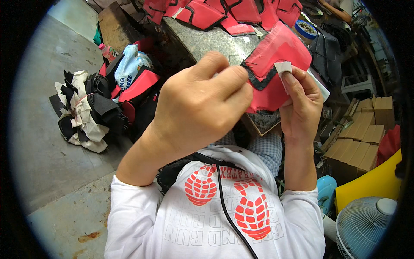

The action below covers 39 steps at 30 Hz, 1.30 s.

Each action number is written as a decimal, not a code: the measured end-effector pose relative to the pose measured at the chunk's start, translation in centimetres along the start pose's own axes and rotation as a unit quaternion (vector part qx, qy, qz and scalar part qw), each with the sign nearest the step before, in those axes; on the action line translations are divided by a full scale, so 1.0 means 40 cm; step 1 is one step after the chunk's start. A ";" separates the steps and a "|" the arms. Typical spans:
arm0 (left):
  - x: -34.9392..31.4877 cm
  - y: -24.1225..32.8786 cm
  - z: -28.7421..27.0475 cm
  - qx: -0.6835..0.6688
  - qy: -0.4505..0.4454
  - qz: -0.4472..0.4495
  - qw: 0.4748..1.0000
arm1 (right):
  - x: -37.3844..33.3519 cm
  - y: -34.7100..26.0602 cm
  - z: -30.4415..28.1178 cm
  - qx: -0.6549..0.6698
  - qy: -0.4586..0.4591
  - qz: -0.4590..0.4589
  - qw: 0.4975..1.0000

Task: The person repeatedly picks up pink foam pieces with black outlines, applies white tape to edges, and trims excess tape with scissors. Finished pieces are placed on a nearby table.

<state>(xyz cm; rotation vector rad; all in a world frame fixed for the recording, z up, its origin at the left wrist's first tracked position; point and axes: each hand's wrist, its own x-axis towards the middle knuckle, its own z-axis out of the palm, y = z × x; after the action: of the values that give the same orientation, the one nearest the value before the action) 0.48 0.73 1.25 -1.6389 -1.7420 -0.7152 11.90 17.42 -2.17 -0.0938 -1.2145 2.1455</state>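
My right hand grips a red panel with black edging, which is tilted up over the near end of the worktable. Under its thumb is a small white piece, folded over or laid against the panel; whether it is paper or cloth I cannot tell. A larger white edge sticks out behind the fingers. My left hand is raised to the left of the panel with its fingers curled together. The back of that hand hides its fingertips and anything pinched in them.
Several similar red pieces lie along the far side of the grey worktable. A round blue-rimmed tub stands behind the panel. Black and white scraps are heaped on the left floor. Cardboard boxes and a fan are at right.
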 end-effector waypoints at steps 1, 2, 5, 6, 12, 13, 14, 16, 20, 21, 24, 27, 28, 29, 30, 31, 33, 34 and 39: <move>0.005 0.001 -0.004 0.007 -0.010 0.011 1.000 | 0.000 0.000 0.001 0.009 -0.003 0.002 1.000; 0.007 0.003 -0.013 0.009 -0.038 0.019 0.999 | 0.000 0.000 0.003 0.000 0.004 0.009 1.000; 0.018 0.000 -0.022 0.022 -0.094 0.030 0.995 | -0.001 0.004 0.008 0.001 0.003 0.016 1.000; 0.021 -0.002 -0.022 0.029 -0.101 0.035 0.994 | -0.001 0.007 0.009 0.005 0.000 0.018 1.000; 0.002 -0.022 0.016 -0.018 -0.103 0.005 0.995 | 0.004 0.032 -0.004 0.012 0.005 0.036 0.999; -0.009 -0.029 0.023 -0.041 -0.104 -0.019 0.994 | 0.007 0.036 -0.012 0.015 0.005 0.038 0.999; -0.021 -0.046 0.025 -0.100 -0.061 -0.066 0.991 | 0.011 0.038 -0.021 0.008 0.012 0.038 0.999; -0.049 -0.086 0.016 -0.208 0.013 -0.163 0.964 | 0.020 0.039 -0.039 0.020 0.007 0.030 0.999; -0.090 -0.104 0.026 -0.506 0.094 -0.433 0.740 | 0.036 0.050 -0.050 0.019 0.048 0.067 0.996; -0.094 -0.086 0.049 -0.510 0.038 -0.467 0.721 | 0.037 0.056 -0.046 0.018 0.048 0.067 0.996; -0.102 -0.019 0.090 -0.657 -0.057 -0.476 0.581 | 0.038 0.071 -0.028 -0.012 0.032 0.065 0.997; -0.098 -0.009 0.106 -0.754 -0.031 -0.481 0.447 | 0.046 0.069 -0.025 -0.027 0.027 0.080 0.996; -0.094 -0.014 0.111 -0.784 0.000 -0.482 0.391 | 0.051 0.065 -0.031 -0.004 0.030 0.095 0.995; -0.091 -0.021 0.117 -0.814 0.033 -0.469 0.342 | 0.058 0.060 -0.039 0.026 0.016 0.095 0.995; -0.090 -0.030 0.120 -0.848 0.051 -0.457 0.263 | 0.063 0.058 -0.048 0.012 0.054 0.121 0.991; -0.090 -0.032 0.126 -0.844 0.062 -0.475 0.240 | 0.068 0.056 -0.059 0.022 0.060 0.129 0.990; -0.092 -0.027 0.144 -0.821 0.091 -0.515 0.230 | 0.076 0.053 -0.083 0.039 0.082 0.146 0.985; -0.093 -0.026 0.152 -0.809 0.100 -0.537 0.215 | 0.079 0.057 -0.093 0.012 0.125 0.149 0.981; -0.087 -0.017 0.163 -0.808 0.093 -0.538 0.222 | 0.074 0.053 -0.152 -0.094 0.116 0.122 0.981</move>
<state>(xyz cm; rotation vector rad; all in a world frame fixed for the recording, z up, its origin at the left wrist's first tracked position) -0.64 3.34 -5.63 -0.0641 -1.1526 -4.0680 10.73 22.88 -6.52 -0.5855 -1.3165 2.1442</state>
